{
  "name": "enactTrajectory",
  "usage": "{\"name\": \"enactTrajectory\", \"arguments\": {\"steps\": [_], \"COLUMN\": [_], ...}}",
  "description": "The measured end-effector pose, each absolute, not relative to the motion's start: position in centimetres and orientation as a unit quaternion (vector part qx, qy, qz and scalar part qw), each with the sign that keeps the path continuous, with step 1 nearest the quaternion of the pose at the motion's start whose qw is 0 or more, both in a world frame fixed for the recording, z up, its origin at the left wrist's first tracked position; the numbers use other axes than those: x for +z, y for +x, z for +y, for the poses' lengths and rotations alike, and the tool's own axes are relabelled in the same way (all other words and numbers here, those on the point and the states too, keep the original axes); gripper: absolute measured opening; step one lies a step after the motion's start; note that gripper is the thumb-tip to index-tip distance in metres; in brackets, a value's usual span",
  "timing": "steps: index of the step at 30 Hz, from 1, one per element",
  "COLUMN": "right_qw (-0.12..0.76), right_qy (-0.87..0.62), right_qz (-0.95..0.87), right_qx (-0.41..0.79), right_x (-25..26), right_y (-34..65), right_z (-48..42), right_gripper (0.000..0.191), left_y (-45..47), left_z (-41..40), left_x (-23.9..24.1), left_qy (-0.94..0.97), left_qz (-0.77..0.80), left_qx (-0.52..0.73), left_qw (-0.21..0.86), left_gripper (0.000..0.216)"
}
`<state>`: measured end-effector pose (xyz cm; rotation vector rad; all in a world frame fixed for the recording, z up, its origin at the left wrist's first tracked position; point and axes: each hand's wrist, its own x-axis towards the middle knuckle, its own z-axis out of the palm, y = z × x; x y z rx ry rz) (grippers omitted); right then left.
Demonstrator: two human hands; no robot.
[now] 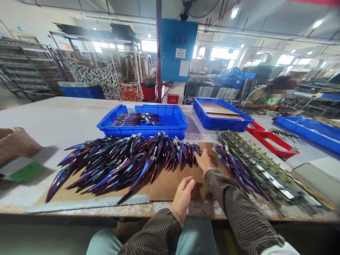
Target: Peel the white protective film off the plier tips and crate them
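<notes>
Dark, glossy, curved, pointed pieces (106, 163) with blue, purple and red sheen lie in a broad overlapping pile on brown cardboard (170, 187). At the pile's right end, my right hand (204, 160) has its fingers closed around the end of one small dark piece (196, 158), partly hidden by the fingers. Nearer to me, my left hand (183, 198) hovers over the cardboard's front edge, its fingers curled in with nothing visible in them. To the right of my right hand, several longer glossy pieces (236, 166) lie apart from the pile.
Behind the pile, a blue tray (143, 132) holds more glossy pieces. Another blue tray (223, 124) contains cardboard. Metal strips (265, 166) lie at right, beside red trays (276, 143). A brown paper bag (16, 145) stands at left. A co-worker (273, 95) sits at far right.
</notes>
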<state>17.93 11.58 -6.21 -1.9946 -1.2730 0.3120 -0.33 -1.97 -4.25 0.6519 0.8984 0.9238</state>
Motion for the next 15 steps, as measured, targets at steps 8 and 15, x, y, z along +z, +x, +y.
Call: {"name": "enactTrajectory", "arguments": {"steps": [8,15], "right_qw": [0.275,0.223], "right_qy": [-0.795,-0.833], "right_qz": [-0.534,-0.506], "right_qx": [0.082,-0.028], "right_x": [-5.2,-2.6], "right_y": [19.7,24.5], "right_z": [10.8,6.7], "right_gripper": [0.029,0.032], "left_y": [-2.2,-4.8], "left_z": [-3.3,-4.8], "left_x": [-4.2,-3.6], "left_qy": [0.327,0.353], "left_qz": [0.420,0.423], "left_qx": [0.420,0.422], "left_qw": [0.735,0.720], "left_gripper": [0.062,0.046]}}
